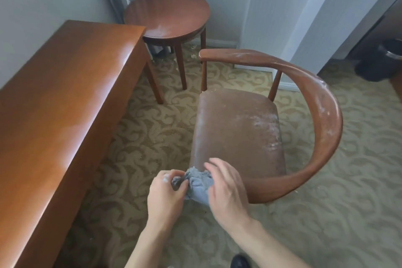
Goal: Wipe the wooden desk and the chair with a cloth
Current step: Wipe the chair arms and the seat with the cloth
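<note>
Both hands are bunched up around a grey cloth (199, 183) right over the near front corner of the chair (237, 128). The left hand (166, 194) has its fingers curled in, pinching a wad of the cloth. The right hand (226, 189) is on the other end of it with fingers fairly straight on top; looks like the thumb is gripping underneath, but that side is hidden so I can't say for sure. The cloth hangs between the two hands, just above the seat edge or maybe touching it.

The chair has a brown padded seat and a curved wooden armrest-back (322, 102), both with whitish dusty smears, heaviest on the seat's right side and along the curved rail. The wooden desk (54, 98) runs down the left side, well apart from the hands, top looking glossy. Behind it in the corner sits a small round wooden side table (167, 13) with a pale smudge on top. Patterned beige carpet (337, 213) underneath, dark waste bin (385, 59) far right, and a dark shoe tip (240, 261) at the bottom edge
</note>
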`<action>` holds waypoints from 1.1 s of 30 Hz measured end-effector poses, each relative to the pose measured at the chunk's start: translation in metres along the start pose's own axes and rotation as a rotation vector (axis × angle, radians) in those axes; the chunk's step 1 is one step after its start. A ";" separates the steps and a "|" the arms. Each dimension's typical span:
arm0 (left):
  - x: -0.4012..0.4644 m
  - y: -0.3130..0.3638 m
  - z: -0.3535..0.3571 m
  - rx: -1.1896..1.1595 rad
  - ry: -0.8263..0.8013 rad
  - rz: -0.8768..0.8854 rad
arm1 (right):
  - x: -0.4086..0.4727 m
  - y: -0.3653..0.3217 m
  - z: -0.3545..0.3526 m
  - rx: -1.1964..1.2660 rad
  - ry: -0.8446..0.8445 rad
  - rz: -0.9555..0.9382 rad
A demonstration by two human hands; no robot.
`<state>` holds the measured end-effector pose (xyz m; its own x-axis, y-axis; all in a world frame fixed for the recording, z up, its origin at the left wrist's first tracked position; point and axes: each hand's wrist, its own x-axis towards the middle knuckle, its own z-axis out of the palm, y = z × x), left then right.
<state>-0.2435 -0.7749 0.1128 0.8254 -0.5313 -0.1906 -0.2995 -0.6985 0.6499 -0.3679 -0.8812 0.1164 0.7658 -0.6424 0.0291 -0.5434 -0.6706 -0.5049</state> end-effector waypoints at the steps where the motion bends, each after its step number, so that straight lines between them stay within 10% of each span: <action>1: 0.002 -0.003 -0.002 -0.004 0.003 0.009 | -0.001 -0.009 0.009 0.010 -0.066 -0.046; 6: 0.009 -0.002 0.002 -0.171 -0.153 -0.006 | -0.007 -0.040 0.062 -0.198 -0.306 0.009; 12: 0.008 0.000 0.020 -0.016 -0.510 0.105 | -0.014 -0.005 0.054 -0.190 -0.090 -0.013; 20: 0.013 -0.002 0.056 0.231 -0.337 0.203 | -0.031 0.113 -0.015 -0.406 -0.040 0.216; 29: 0.026 0.011 0.046 -0.017 -0.333 0.015 | -0.003 -0.033 0.069 -0.191 -0.028 0.163; 33: 0.033 0.013 0.043 0.304 -0.377 0.042 | -0.002 -0.001 0.054 -0.154 -0.050 0.116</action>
<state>-0.2403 -0.8222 0.0831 0.5952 -0.6595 -0.4590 -0.5013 -0.7512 0.4294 -0.3507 -0.8590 0.0708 0.7090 -0.7021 -0.0661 -0.6721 -0.6444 -0.3646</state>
